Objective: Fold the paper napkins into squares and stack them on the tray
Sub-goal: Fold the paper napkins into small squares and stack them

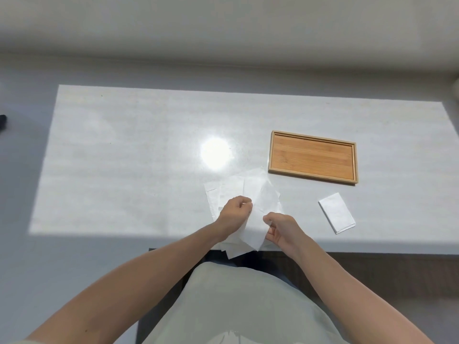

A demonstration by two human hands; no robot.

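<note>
A loose pile of white paper napkins (231, 189) lies at the table's near edge, in front of me. My left hand (234, 211) and my right hand (283, 228) each pinch a side of one napkin (255, 227) lifted slightly above the pile. One folded napkin (337, 212) rests flat on the table to the right, apart from the pile. A rectangular bamboo tray (313, 157) sits beyond it at the right, with nothing in it.
The white table (124, 157) is glossy, with a bright lamp reflection (215, 153) near its middle. Grey floor surrounds it, and a pale wall runs behind. A small dark object (2, 121) shows at the far left edge.
</note>
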